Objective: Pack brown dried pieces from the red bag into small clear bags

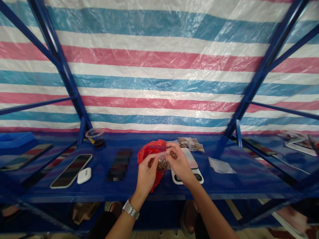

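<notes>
Both hands hold one small clear bag (162, 162) with brown pieces in it, above the blue table. My left hand (147, 174), with a metal watch at the wrist, pinches the bag's left top edge. My right hand (179, 162) pinches the right top edge. A red plastic bag (151, 150) lies just behind and under my left hand. Partly covered by my right hand, a small white scale (196, 172) sits on the table. Behind the scale lie filled clear bags (191, 143).
On the left of the blue table (224, 186) lie a phone (71, 170), a white earbud case (84, 175) and a clear cup with dark liquid (96, 137). An empty clear bag (220, 165) lies right of the scale. Blue frame posts stand on both sides, with a striped tarp behind.
</notes>
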`<state>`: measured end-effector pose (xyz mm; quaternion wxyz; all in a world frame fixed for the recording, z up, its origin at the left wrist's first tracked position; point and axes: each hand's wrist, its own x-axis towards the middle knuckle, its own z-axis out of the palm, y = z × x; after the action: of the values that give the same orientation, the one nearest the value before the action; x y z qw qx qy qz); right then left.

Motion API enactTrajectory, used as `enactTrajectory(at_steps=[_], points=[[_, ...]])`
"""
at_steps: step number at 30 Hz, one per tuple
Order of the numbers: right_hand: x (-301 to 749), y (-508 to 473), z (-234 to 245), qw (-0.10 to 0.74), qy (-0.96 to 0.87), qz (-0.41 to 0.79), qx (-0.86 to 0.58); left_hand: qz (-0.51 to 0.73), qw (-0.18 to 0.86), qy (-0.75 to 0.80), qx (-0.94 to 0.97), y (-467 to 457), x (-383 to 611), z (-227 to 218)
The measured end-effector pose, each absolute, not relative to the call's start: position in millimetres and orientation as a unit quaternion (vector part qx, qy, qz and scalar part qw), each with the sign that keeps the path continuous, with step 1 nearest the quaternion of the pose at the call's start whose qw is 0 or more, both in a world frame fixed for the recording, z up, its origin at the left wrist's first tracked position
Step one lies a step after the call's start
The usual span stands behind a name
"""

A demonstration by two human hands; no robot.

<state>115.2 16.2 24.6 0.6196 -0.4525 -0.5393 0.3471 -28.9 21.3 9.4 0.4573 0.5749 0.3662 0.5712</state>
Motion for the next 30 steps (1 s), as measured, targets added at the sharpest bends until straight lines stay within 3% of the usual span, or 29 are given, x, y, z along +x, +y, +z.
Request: enactTrajectory(at_steps=[12,18,26,30], points=[[117.5,12.0,30.6,0.617,-0.542,0.372,-0.433,0.563,0.476,0.354,0.575,16.3,-20.9,20.1],[120.0,7.5,33.3,0.610,-0.585,0.282,-0.454,0.563,0.462,0.347,0.591,12.4,-21.9,24.4],[117.0,6.9,30.5,0.633,-0.556,0.291,-0.453,0.516,0.465,0.312,0.648,10.0,-26.7,18.6],[116.2,4.3,35.8,0.602,-0.609,0.251,-0.452,0.518,0.443,0.326,0.655,11.2,-33.7,22.1]])
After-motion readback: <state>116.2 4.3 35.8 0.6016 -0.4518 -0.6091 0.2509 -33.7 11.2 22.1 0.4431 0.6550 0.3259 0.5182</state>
